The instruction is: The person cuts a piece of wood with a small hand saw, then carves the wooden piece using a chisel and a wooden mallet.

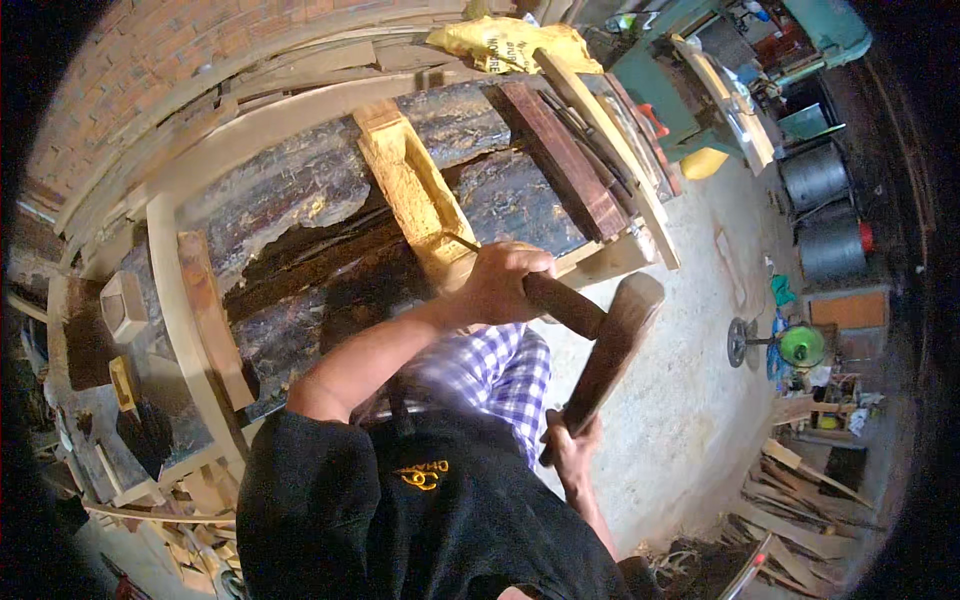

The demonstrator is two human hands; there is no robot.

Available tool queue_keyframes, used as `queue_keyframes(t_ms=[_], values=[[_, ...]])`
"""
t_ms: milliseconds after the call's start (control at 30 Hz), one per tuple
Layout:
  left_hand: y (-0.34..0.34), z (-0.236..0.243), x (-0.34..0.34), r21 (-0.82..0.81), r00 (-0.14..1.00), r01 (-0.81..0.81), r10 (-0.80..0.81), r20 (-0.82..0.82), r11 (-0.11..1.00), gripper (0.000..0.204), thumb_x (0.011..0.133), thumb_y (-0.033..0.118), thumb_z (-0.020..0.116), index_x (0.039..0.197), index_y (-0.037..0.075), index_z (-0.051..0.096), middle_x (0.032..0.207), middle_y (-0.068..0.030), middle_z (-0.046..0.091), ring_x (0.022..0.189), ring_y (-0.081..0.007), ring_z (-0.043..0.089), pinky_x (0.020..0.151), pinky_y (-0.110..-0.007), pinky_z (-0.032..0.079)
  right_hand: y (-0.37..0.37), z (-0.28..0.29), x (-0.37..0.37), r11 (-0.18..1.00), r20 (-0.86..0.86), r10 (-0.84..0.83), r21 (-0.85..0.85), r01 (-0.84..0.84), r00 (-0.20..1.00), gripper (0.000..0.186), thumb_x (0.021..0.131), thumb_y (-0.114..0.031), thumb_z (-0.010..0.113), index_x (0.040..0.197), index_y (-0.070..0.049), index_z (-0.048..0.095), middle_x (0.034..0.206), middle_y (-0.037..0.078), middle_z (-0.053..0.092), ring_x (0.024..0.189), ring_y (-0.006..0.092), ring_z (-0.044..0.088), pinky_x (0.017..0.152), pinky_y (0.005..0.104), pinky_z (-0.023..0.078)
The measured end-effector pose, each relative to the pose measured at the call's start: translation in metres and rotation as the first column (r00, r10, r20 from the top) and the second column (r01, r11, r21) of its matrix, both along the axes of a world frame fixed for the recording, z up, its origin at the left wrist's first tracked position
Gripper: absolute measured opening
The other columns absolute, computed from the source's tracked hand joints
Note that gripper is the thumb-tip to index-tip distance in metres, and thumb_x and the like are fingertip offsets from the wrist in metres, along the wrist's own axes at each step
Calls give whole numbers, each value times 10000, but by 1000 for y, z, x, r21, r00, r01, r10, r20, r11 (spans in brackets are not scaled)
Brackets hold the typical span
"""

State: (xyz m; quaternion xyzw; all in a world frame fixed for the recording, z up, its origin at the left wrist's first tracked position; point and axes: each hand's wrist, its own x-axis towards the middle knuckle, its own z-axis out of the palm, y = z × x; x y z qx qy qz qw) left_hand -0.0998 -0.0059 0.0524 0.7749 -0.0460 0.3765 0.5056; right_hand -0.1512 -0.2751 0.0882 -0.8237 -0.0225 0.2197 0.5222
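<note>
Closed around the wooden handle of a chisel (pixel 566 304) is my left hand (pixel 497 281). The chisel's thin metal blade points into the near end of a long, pale wooden block (pixel 380 122) with a hollowed trough. My right hand (pixel 574 452) grips the narrow lower end of a wooden mallet (pixel 613 350), tilted up and to the right. The mallet's thick part is at the butt of the chisel handle; I cannot tell whether they touch. The block lies across a dark, worn workbench (pixel 300 195) with a wide gap in its top.
A dark reddish beam (pixel 565 160) and a long pale plank (pixel 610 150) lie right of the block. A yellow sack (pixel 515 45) sits behind. Left is a small faceted wood block (pixel 122 305). A green fan (pixel 800 346) and metal drums (pixel 815 178) stand at right.
</note>
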Motion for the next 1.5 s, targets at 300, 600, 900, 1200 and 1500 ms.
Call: queue_keyframes(t_ms=[300, 600, 900, 1200, 1500], values=[[9, -10, 5, 9, 999, 42, -42, 0, 999, 184, 663, 222, 701, 653, 110, 556, 609, -93, 568, 586, -317, 596, 536, -396, 448, -6, -11, 1, 980, 397, 126, 91, -175, 909, 375, 772, -252, 696, 1028, -18, 553, 721, 89, 602, 687, 181, 573, 662, 329, 469], [-8, 9, -4, 89, 987, 112, -121, 106, 990, 145, 660, 189, 651, 663, 117, 526, 584, -80, 539, 549, -315, 582, 505, -400, 443, -17, 0, 4, 951, 284, -66, 307, -26, 957, 279, 783, -74, 587, 1014, 12, 456, 638, 55, 530, 490, 160, 547, 458, 266, 457], [-3, 16, -4, 54, 995, 85, -88, 45, 995, 192, 670, 204, 685, 672, 108, 520, 586, -87, 541, 574, -326, 590, 520, -421, 446, -11, 25, -6, 956, 299, 7, 278, -94, 954, 503, 795, -183, 641, 1149, 49, 369, 688, 66, 530, 508, 156, 543, 462, 280, 455], [5, -7, 2, -6, 999, 32, -32, 33, 999, 175, 628, 198, 690, 662, 116, 539, 583, -54, 547, 544, -268, 587, 495, -359, 443, -36, 33, 14, 648, 353, -149, 740, -179, 923, 668, 751, -307, 712, 1256, -5, 395, 918, 65, 583, 779, 157, 559, 705, 321, 487], [11, -7, 5, 15, 999, -2, 1, 36, 1000, 257, 696, 264, 724, 642, 103, 532, 564, -64, 519, 527, -271, 565, 483, -369, 420, -20, 12, 6, 994, 209, -30, 110, 7, 977, 369, 736, 3, 676, 1047, 12, 478, 710, 75, 574, 580, 146, 571, 506, 273, 471]])
